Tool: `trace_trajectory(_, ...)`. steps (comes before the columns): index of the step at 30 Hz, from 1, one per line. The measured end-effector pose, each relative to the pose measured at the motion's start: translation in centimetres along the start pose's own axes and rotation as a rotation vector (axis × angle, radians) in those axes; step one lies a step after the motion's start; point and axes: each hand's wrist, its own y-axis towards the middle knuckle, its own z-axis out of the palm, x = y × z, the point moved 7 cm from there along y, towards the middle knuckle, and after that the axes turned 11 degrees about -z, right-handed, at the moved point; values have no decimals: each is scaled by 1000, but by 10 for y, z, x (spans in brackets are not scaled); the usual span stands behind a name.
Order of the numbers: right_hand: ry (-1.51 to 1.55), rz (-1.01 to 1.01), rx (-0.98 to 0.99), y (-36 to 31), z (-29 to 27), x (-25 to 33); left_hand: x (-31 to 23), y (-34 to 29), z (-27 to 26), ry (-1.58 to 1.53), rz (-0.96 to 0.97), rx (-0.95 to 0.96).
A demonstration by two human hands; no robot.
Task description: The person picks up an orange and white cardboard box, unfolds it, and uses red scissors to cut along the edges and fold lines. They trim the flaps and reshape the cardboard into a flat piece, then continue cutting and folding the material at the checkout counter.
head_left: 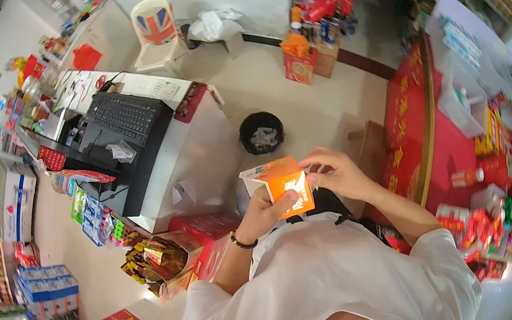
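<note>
In front of my chest is a small orange and white carton, with a white flap standing out on its left side. My left hand, a dark bead bracelet on its wrist, is closed around the carton from below left, the thumb lying on its front. At the carton's upper right edge, my right hand has bent fingers and thumb closed on the corner. Whether anything is inside the carton cannot be seen. Beyond it on the floor stands a black waste bin with crumpled litter in it.
On the left is a counter with a black keyboard. A red-covered table with packages and a clear plastic bin stands on the right. Red boxes lie by the counter's foot. A white chair is at the back.
</note>
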Motion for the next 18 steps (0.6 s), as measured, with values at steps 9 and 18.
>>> trace_trajectory(9,-106,-132,398,150,-51,-61,-54,97,-52,143,183,-405)
trace_trajectory(18,-105,-220,413,293,-191,-109,-143,284,-69,418,289,-570)
